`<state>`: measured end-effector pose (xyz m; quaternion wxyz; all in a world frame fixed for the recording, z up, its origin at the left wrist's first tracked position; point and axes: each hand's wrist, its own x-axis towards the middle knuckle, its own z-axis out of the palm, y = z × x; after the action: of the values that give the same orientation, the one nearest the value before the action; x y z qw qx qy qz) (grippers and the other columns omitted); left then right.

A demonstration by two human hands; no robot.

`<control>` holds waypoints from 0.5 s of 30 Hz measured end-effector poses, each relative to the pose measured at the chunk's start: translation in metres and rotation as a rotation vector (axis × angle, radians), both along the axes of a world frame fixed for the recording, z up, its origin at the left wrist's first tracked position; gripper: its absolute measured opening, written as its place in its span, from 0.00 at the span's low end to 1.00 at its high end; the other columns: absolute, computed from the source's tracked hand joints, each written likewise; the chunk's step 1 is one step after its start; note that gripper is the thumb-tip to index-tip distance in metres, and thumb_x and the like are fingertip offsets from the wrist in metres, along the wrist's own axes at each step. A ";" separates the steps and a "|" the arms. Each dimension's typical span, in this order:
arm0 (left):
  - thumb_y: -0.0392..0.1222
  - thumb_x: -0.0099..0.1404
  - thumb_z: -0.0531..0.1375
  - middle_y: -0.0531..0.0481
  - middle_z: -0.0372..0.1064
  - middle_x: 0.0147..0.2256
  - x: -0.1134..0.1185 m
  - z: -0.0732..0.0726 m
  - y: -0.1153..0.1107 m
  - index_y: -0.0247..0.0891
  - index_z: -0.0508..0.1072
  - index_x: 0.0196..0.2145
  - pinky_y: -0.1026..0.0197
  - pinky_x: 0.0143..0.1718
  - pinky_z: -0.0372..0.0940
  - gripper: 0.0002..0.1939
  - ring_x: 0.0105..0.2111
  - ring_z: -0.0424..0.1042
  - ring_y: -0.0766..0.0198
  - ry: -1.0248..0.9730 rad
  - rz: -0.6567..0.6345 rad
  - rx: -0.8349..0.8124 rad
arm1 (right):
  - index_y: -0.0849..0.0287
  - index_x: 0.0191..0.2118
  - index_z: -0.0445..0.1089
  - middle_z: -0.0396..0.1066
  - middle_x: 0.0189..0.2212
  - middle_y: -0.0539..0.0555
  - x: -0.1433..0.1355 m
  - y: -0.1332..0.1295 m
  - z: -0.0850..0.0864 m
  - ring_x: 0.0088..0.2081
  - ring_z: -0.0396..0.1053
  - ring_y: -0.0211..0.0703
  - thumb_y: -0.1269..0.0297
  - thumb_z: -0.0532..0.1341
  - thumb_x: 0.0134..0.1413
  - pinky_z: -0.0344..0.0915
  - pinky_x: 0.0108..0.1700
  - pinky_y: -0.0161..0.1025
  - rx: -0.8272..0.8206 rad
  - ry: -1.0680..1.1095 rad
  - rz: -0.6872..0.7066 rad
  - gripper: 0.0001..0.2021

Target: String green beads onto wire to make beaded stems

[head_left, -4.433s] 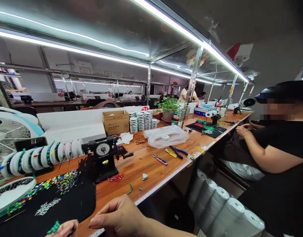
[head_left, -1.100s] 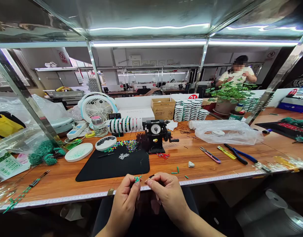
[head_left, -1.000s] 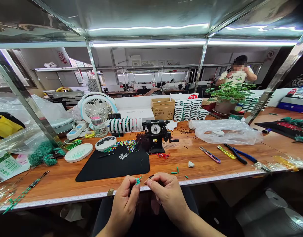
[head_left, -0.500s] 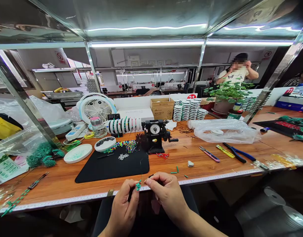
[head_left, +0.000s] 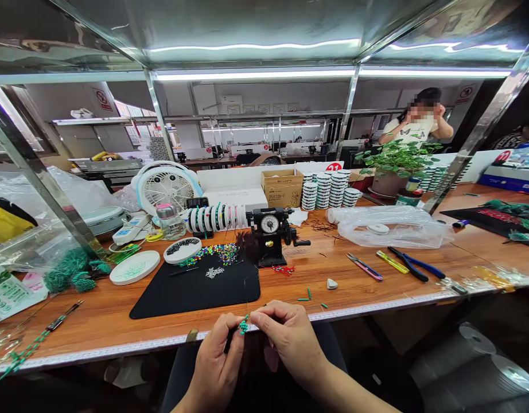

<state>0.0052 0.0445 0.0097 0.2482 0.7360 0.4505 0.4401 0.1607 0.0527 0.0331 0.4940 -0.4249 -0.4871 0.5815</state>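
Note:
Just past the table's front edge, my left hand [head_left: 219,361] pinches a small green beaded piece [head_left: 243,326] between thumb and forefinger. Close on its right, my right hand [head_left: 290,335] is closed in a pinch, fingertips almost touching the green piece. Whatever lies between the right fingertips is too fine to make out. A thin strand [head_left: 246,289] rises above the piece, over the edge of the black mat [head_left: 195,295]. Short green tubes [head_left: 304,298] and a small whitish lump [head_left: 331,284] lie on the table beyond my right hand.
Colored beads [head_left: 221,252] and white beads [head_left: 214,273] lie on the mat. Behind it stands a black hand-cranked winder [head_left: 271,235] with white spools. Scissors [head_left: 364,267], a yellow cutter [head_left: 392,262] and pliers [head_left: 415,265] lie right. A person [head_left: 415,120] is across the room.
My right fingertips have moved slightly left, closer to the green beaded piece. My left hand keeps its pinch, and the view has shifted a little.

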 end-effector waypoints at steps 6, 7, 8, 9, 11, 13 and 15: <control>0.44 0.67 0.50 0.52 0.67 0.30 0.006 0.011 0.001 0.41 0.67 0.35 0.63 0.35 0.62 0.09 0.31 0.66 0.64 -0.025 -0.114 -0.200 | 0.63 0.28 0.74 0.66 0.19 0.49 0.003 0.005 -0.001 0.16 0.60 0.32 0.55 0.62 0.50 0.55 0.19 0.31 0.044 -0.058 0.091 0.14; 0.45 0.67 0.51 0.52 0.66 0.30 0.007 0.011 0.001 0.40 0.67 0.34 0.64 0.33 0.61 0.09 0.30 0.65 0.64 -0.063 -0.107 -0.245 | 0.63 0.28 0.73 0.65 0.19 0.49 0.004 0.005 -0.001 0.17 0.61 0.33 0.55 0.61 0.51 0.56 0.21 0.31 0.067 -0.081 0.071 0.14; 0.47 0.66 0.51 0.52 0.66 0.29 0.008 0.011 0.001 0.40 0.66 0.34 0.64 0.31 0.61 0.09 0.28 0.64 0.65 -0.118 -0.100 -0.295 | 0.62 0.27 0.72 0.65 0.19 0.49 0.004 0.005 -0.002 0.20 0.63 0.34 0.55 0.61 0.52 0.57 0.23 0.32 0.101 -0.116 0.036 0.14; 0.48 0.66 0.52 0.52 0.65 0.28 0.009 0.011 0.002 0.40 0.66 0.34 0.65 0.29 0.60 0.10 0.27 0.63 0.66 -0.184 -0.095 -0.354 | 0.62 0.27 0.70 0.66 0.20 0.49 0.004 0.004 -0.003 0.22 0.64 0.36 0.56 0.60 0.53 0.58 0.25 0.32 0.147 -0.163 -0.002 0.13; 0.50 0.64 0.54 0.54 0.63 0.26 0.012 0.010 0.003 0.40 0.64 0.33 0.67 0.24 0.58 0.11 0.24 0.61 0.68 -0.323 -0.081 -0.463 | 0.60 0.27 0.67 0.67 0.23 0.50 0.005 0.003 -0.005 0.26 0.64 0.37 0.59 0.57 0.56 0.58 0.29 0.33 0.264 -0.297 -0.053 0.12; 0.52 0.63 0.56 0.57 0.60 0.22 0.014 0.011 0.004 0.40 0.63 0.32 0.68 0.21 0.54 0.12 0.20 0.57 0.70 -0.423 -0.031 -0.511 | 0.60 0.28 0.64 0.67 0.25 0.50 0.006 0.001 -0.006 0.28 0.63 0.37 0.63 0.54 0.58 0.57 0.31 0.33 0.374 -0.425 -0.068 0.10; 0.53 0.62 0.57 0.59 0.57 0.19 0.013 0.016 0.004 0.40 0.61 0.30 0.68 0.20 0.53 0.13 0.19 0.55 0.71 -0.472 0.042 -0.471 | 0.59 0.28 0.62 0.65 0.26 0.50 0.008 0.002 -0.006 0.28 0.62 0.37 0.64 0.51 0.59 0.56 0.32 0.34 0.432 -0.493 -0.074 0.10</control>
<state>0.0184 0.0488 0.0261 0.4999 0.5267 0.4851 0.4872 0.1683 0.0550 0.0271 0.4608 -0.4556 -0.6884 0.3259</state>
